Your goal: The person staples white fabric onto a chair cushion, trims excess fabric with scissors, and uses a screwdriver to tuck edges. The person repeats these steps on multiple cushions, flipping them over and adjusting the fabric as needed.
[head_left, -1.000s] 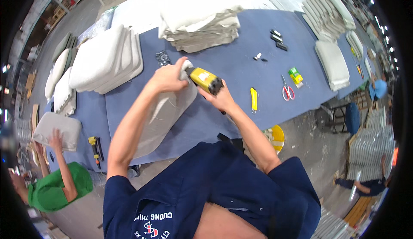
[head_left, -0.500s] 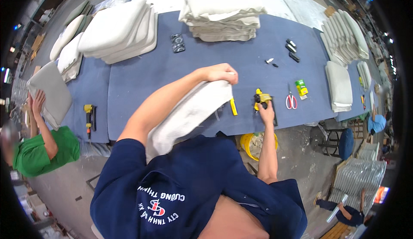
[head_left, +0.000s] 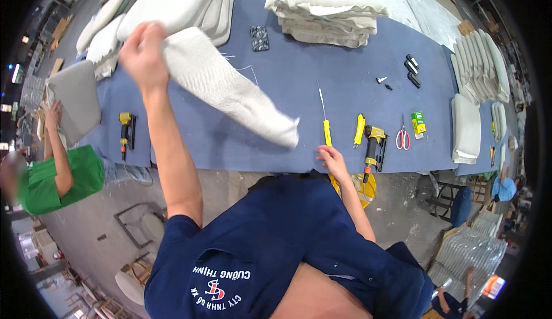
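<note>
My left hand (head_left: 144, 60), blurred by motion, is raised at the left and closed on one end of an off-white, ribbed, fabric-covered pad (head_left: 224, 86). The pad slants down to the right above the blue table, with loose threads beside it. At the table's front edge, my right hand (head_left: 333, 161) has its fingers apart and holds nothing. Just beyond its fingertips lies a yellow-handled tool with a long thin shaft, like a screwdriver or awl (head_left: 327, 132). To its right are a yellow utility knife (head_left: 359, 130) and a yellow-and-black staple gun (head_left: 375, 146).
Red-handled scissors (head_left: 402, 139) and a green-and-yellow box (head_left: 418, 123) lie farther right. Stacked pads (head_left: 325, 8) line the far side. Another staple gun (head_left: 126, 132) lies left, near a person in green (head_left: 69, 175) holding a pad. A yellow bucket (head_left: 368, 189) stands below the table edge.
My left hand has swung left and away from me with the pad, uncovering the thin-shafted tool. My right hand has let go of the staple gun and moved left of it.
</note>
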{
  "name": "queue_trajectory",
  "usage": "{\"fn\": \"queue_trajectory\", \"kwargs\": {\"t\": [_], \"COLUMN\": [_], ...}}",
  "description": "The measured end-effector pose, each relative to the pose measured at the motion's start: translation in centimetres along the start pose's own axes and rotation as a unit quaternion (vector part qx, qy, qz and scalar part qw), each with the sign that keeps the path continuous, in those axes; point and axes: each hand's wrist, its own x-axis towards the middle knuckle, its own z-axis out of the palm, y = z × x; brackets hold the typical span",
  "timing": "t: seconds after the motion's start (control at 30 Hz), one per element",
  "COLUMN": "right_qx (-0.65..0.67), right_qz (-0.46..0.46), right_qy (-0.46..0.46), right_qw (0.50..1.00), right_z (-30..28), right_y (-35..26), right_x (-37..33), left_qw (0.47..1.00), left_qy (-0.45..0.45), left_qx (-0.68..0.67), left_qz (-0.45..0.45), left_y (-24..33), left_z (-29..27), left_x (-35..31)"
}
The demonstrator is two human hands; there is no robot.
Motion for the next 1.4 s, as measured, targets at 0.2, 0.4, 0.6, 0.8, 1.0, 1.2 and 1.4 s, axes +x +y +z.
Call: {"fn": "queue_trajectory", "kwargs": {"t": [0.2,0.4,0.6,0.8,1.0,1.2,1.4], "right_qx": [0.141,0.198,-0.071,-0.365,-0.426,-0.447,-0.160], "right_qz": [0.076,0.149,0.008,0.065,-0.005,0.006,0.010], "right_qy": [-0.215,-0.194,-0.140,-0.115,-0.161,-0.228,-0.273], "right_qw": [0.963,0.949,0.988,0.921,0.890,0.865,0.949], "right_z": [5.3,11.4,9.9,10.3,12.1,12.5,9.6], "right_y": [-7.2,-9.9,-3.4,0.4,-3.7,-3.0,-1.6], "right_x": [2.7,4.1,2.8,6.9,6.0,8.1,8.7], "left_qw": [0.977,0.950,0.896,0.861,0.774,0.678,0.709], "left_qy": [0.109,-0.147,-0.291,-0.448,-0.547,-0.573,-0.587], "left_qx": [0.155,0.230,0.185,0.147,0.313,0.449,0.357], "left_qz": [0.096,-0.154,-0.281,-0.189,-0.066,-0.106,-0.162], "left_y": [3.1,-6.9,-11.3,-13.1,-10.1,-10.6,-13.3], "left_z": [-2.4,-2.5,-2.6,2.8,3.8,6.8,5.9], "left_x": [-18.9,-36.2,-35.9,-38.0,-37.7,-39.6,-39.4]}}
